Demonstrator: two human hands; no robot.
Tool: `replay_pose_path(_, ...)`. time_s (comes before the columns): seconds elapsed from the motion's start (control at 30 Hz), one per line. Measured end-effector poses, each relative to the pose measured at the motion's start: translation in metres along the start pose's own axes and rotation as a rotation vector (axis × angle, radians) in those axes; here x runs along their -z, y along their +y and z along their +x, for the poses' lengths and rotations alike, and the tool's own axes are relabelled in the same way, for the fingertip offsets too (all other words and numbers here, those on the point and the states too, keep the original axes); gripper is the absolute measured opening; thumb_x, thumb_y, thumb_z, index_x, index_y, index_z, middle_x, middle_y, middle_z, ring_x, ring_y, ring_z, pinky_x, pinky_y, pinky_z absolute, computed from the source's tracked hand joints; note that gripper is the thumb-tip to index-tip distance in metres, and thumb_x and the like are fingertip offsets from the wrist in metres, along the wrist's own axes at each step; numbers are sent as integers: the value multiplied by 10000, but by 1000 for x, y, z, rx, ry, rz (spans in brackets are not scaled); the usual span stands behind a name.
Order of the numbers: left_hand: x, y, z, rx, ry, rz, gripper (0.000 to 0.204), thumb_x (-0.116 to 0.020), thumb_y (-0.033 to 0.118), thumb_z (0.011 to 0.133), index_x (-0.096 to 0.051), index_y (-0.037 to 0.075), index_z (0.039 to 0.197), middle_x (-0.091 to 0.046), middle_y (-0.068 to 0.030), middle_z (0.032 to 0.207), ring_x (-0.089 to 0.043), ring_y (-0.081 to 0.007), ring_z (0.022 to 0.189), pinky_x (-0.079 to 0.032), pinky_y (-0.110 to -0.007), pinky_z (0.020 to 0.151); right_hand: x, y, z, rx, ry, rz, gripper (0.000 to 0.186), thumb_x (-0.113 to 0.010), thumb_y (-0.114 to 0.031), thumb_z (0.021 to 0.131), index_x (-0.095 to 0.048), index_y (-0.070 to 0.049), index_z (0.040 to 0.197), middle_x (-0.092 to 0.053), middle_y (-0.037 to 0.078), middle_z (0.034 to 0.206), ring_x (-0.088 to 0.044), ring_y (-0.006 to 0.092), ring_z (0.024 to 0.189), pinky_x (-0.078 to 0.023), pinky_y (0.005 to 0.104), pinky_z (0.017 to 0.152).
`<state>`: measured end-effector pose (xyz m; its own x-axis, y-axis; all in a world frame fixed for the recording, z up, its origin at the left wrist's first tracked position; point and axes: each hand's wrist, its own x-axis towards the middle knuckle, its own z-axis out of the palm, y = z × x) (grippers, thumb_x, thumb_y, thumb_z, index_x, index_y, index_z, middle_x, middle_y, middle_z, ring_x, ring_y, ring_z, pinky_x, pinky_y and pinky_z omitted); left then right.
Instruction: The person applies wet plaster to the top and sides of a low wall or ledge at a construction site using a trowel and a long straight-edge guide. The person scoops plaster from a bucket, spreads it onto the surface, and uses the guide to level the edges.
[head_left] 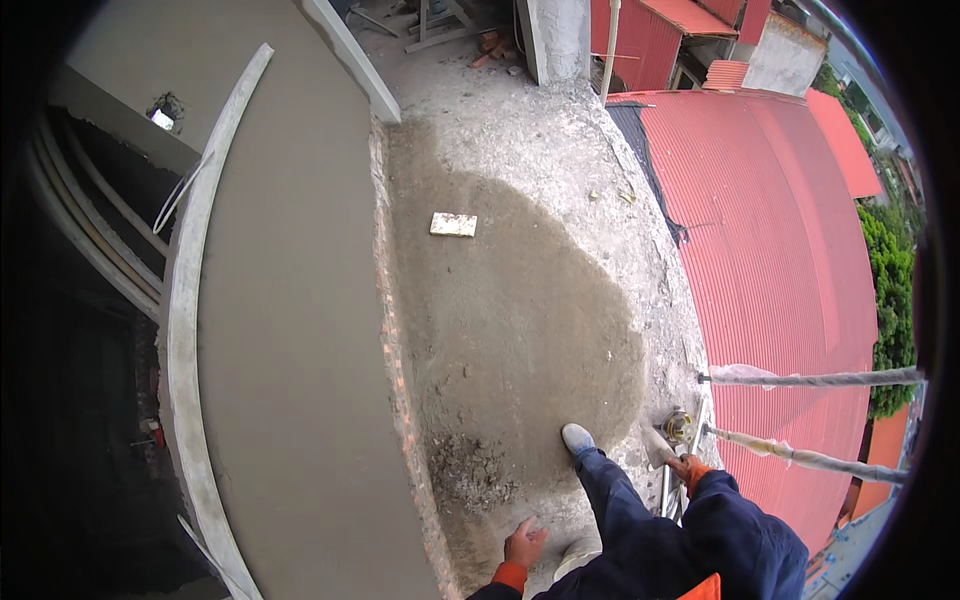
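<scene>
In my right hand [688, 468], at the lower right, is the handle end of a trowel [657, 447], its flat blade pointing up and left. Close beside the trowel stands a small round yellowish object [678, 427] whose kind I cannot make out. My left hand [525, 543] hangs at the bottom with its fingers apart and nothing in it. Dark, damp-looking mortar [520, 300] covers much of the floor strip ahead. A crumbly heap of mortar [470, 475] lies above my left hand.
A pale rectangular block [453, 224] rests on the damp floor. Smooth grey plaster covers the wall [290, 300] on the left, with a long pale beam [185, 300] along its far edge. Wrapped poles [810, 378] stick out at right, above a red metal roof [770, 230].
</scene>
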<state>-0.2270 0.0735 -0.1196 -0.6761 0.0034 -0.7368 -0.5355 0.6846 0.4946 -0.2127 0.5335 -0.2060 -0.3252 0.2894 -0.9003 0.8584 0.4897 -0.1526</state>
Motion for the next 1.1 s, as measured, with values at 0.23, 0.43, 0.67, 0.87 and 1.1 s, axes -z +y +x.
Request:
replay_pose_path(0.23,135,159,123,-202,219,3,557,-685,416,768,-591,80,1203,-699,-128,900,-665,-285,852,-504,-380,779,114,-101,-33,95,-176,331,551,-707,-399,802,-589,53,1094,-628,142,880,-590,215,769,-464,394,622)
replay_pose_path(0.43,270,257,174,-363,359,-56,560,-688,365,785,-565,22,1211,-701,-133,883,-673,-249,803,-507,-361,743,192,-271,-41,120,-50,273,487,-731,-383,790,-590,44,978,-569,96,745,-508,188,584,-386,370,500)
replay_pose_path(0.67,380,412,261,-541,272,-79,556,-693,299,810,-526,-7,1243,-689,-176,916,-674,-229,802,-517,-334,729,253,-436,-95,208,138,602,475,-656,-396,841,-578,65,927,-554,99,680,-515,209,571,-409,381,523)
replay_pose_path(0.87,454,583,371,-797,183,-230,543,-694,307,814,-533,30,1253,-688,-169,932,-676,-222,819,-523,-331,740,245,-430,30,151,80,457,456,-652,-403,843,-640,32,980,-648,148,795,-624,258,728,-486,396,593)
replay_pose_path(1.1,539,740,470,-822,258,-233,461,-717,271,814,-596,7,1172,-693,-117,830,-642,-140,739,-507,-284,679,317,-516,141,118,-54,159,405,-639,-364,852,-631,13,1000,-638,131,770,-616,260,702,-480,386,582)
